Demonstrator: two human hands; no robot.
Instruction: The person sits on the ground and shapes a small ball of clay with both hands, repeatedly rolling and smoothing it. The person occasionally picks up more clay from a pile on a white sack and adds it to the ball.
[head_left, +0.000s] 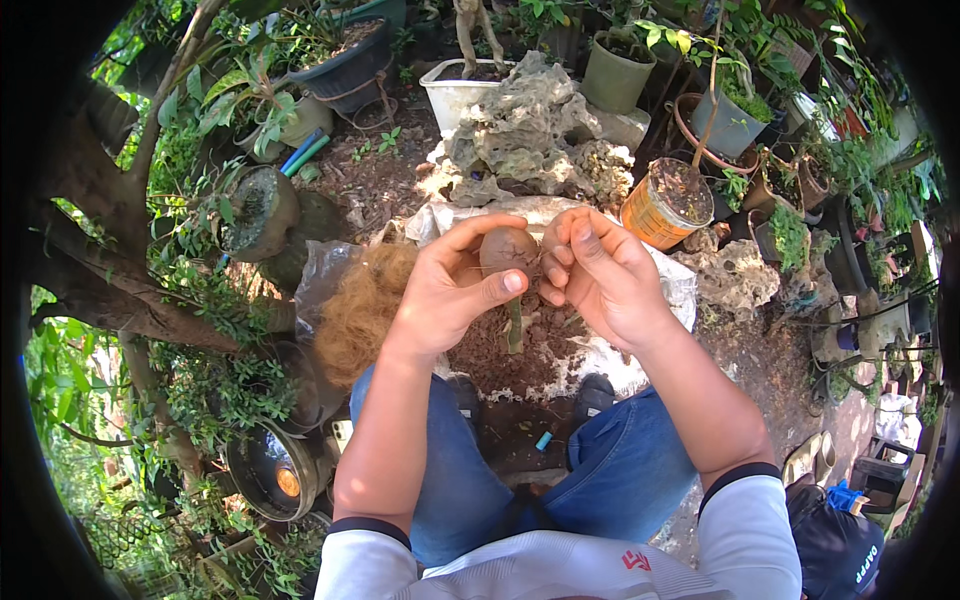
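In my left hand [445, 290] sits a round brown ball [508, 248], apparently packed soil, with the thumb and fingers curled round its left side. A green stem or leaf strip [515, 328] hangs below it. Close against the ball's right side is my right hand [605, 275], its thumb and fingertips pinched together. Whatever they hold, if anything, is too small to make out. Beneath both hands lies loose brown soil [485, 358] on a whitish sack [682, 285]. Left of the soil is a heap of tan fibre [368, 310] beside clear plastic.
Rough rocks [525, 125] stand ahead, with a white pot [445, 98] behind them. An orange bucket [665, 205] with a plant is at the right. A dark basin [265, 470] lies lower left. A small blue cylinder [544, 440] rests between my feet.
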